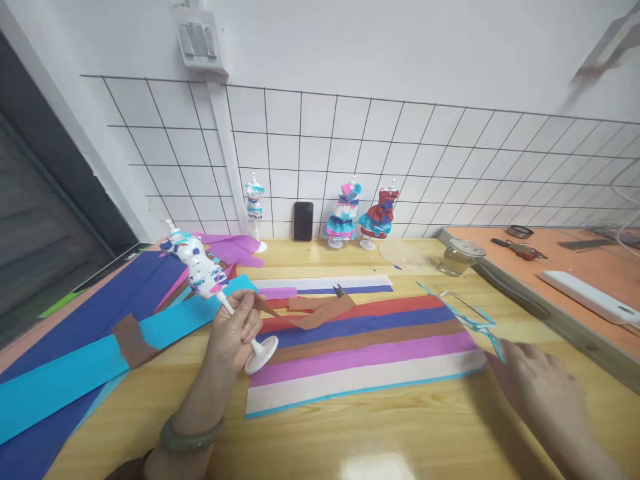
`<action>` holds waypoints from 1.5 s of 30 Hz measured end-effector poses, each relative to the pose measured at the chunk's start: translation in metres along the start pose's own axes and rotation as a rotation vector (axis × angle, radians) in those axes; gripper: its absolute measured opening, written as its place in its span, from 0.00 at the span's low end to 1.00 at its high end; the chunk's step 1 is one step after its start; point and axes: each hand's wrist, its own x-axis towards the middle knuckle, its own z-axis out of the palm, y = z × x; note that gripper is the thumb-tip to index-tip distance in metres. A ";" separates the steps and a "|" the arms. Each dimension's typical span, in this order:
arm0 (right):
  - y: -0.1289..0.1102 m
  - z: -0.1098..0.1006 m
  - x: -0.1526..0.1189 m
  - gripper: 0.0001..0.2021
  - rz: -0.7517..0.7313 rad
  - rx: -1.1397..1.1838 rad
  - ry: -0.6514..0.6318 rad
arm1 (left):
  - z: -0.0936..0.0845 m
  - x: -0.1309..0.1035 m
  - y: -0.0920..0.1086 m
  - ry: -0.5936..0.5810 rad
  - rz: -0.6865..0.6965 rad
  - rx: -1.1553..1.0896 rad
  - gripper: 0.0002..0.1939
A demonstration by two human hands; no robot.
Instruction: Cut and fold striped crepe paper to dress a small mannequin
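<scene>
My left hand [235, 330] is closed around the white stand of a miniature mannequin [193, 260], which leans left, its torso dotted with blue, purple and pink bits. A brown paper strip [313, 320] runs from my left fingers over the table. Beside them lie overlapping sheets in red, blue, brown, purple [360, 360] and white, with a light blue edge. Over the sheets' right end, my right hand [543, 380] is smeared by motion, close to a tangle of light blue ribbon [483, 320]. Whether its fingers hold anything cannot be made out.
Three dressed mannequins stand by the tiled wall: one left [254, 203], a pink-and-white one [343, 217] and a red one [380, 213]. A phone [303, 221] leans there. Blue sheets [55, 373] cover the left. A lidded jar [461, 257] stands right; a dark pointed tool [339, 291] lies mid-table.
</scene>
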 end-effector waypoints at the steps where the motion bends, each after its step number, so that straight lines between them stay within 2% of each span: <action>1: -0.022 -0.004 0.009 0.11 -0.124 0.069 0.019 | 0.000 0.000 0.000 -0.004 0.000 -0.003 0.09; 4: -0.104 -0.023 0.027 0.14 -0.442 0.376 0.074 | 0.000 -0.002 0.001 -0.025 0.004 -0.009 0.08; 6: -0.161 -0.037 0.032 0.16 -0.593 0.443 0.045 | 0.000 -0.002 0.003 -0.036 0.006 -0.016 0.08; 8: -0.209 -0.047 0.034 0.20 -0.668 0.477 0.017 | -0.001 -0.003 0.004 -0.043 0.006 -0.024 0.07; 10: -0.242 -0.049 0.039 0.23 -0.699 0.475 -0.001 | -0.001 -0.003 0.006 -0.047 0.005 -0.031 0.07; 13: -0.263 -0.036 0.054 0.19 -0.697 0.408 0.000 | -0.001 -0.003 0.007 -0.054 -0.003 -0.047 0.07; 16: -0.257 -0.016 0.077 0.14 -0.641 0.333 0.013 | -0.002 -0.003 0.007 -0.047 -0.005 -0.064 0.07; 20: -0.228 -0.001 0.107 0.13 -0.548 0.303 0.047 | -0.003 -0.002 0.006 -0.033 0.004 -0.074 0.06; 27: -0.181 0.003 0.143 0.15 -0.411 0.239 0.101 | -0.004 -0.002 0.004 -0.033 -0.002 -0.090 0.06; 32: -0.160 0.001 0.172 0.15 -0.355 0.194 0.099 | -0.008 0.005 0.005 0.019 -0.006 -0.080 0.07; 36: -0.148 0.007 0.193 0.16 -0.303 0.086 0.049 | -0.014 0.014 0.003 0.061 -0.014 -0.068 0.09; 40: -0.145 0.021 0.200 0.16 -0.289 0.018 -0.009 | -0.023 0.024 -0.004 0.096 -0.018 -0.031 0.10; 45: -0.150 0.039 0.189 0.18 -0.289 0.008 -0.085 | -0.035 0.035 -0.012 0.151 -0.020 0.008 0.11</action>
